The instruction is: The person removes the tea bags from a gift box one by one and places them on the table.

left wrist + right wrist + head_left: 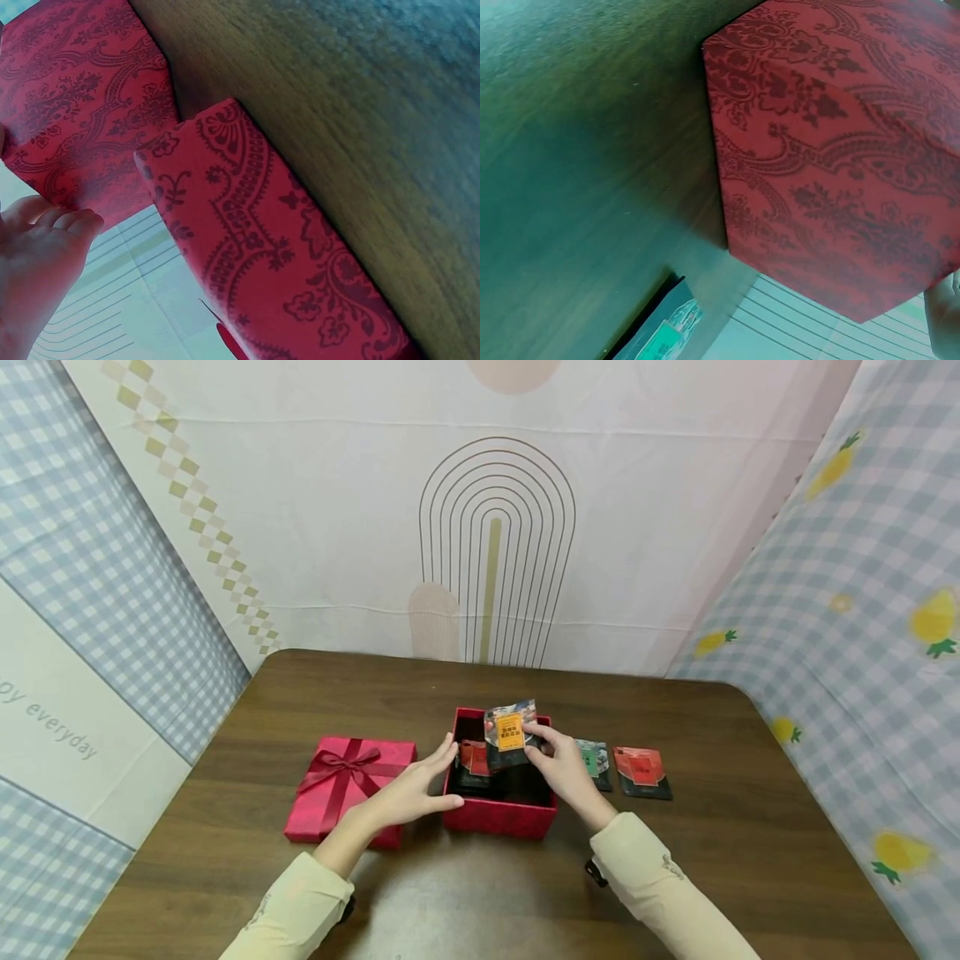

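An open red gift box stands near the middle of the table, its sides covered in dark floral patterning. Over its opening, my right hand pinches a dark sachet with an orange label between thumb and fingers. Inside the box, at the left, lies a sachet with a red label. My left hand is against the box's left side with its fingers extended, holding nothing. In the left wrist view the left hand's fingers show beside the box wall.
Left of the box lies the red lid with a ribbon bow. To the right, a green-labelled sachet, partly behind the right hand, and a red-labelled sachet lie on the wooden table. A patterned cloth hangs behind.
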A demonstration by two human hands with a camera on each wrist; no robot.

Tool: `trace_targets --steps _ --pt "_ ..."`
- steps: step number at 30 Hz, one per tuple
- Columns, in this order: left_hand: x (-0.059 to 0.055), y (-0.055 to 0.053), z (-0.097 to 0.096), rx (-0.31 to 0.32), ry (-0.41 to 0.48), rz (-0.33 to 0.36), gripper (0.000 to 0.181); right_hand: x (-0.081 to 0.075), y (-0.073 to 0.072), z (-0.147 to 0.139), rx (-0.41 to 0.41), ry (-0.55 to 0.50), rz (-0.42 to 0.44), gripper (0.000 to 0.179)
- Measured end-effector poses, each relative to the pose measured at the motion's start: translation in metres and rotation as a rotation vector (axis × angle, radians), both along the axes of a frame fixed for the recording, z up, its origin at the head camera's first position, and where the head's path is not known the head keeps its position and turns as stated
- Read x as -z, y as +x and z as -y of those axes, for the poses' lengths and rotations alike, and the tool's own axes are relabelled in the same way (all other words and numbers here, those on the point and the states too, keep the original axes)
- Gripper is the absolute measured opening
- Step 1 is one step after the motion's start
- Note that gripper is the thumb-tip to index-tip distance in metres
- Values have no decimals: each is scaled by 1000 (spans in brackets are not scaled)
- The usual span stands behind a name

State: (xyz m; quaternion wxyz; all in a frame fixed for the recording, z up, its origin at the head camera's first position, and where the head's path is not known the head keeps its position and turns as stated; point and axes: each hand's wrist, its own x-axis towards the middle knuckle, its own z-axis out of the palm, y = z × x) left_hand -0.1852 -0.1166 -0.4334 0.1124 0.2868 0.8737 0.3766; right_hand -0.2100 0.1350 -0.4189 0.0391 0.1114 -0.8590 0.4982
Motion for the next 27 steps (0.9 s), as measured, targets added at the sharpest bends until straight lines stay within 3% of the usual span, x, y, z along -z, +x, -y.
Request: trace_targets --steps 5,16,23,27 --pt "0 0 0 4 2 2 80 0 3 -5 20 -47 22 33" --pt "0 1 0 2 7 4 81 2 7 -14 61 -28 8 33" --pt "-1 0 0 2 3 -8 80 0 9 -23 59 -119 82 35" --pt "-1 1 0 1 8 -1 80 -1 12 -29 71 -130 78 35"
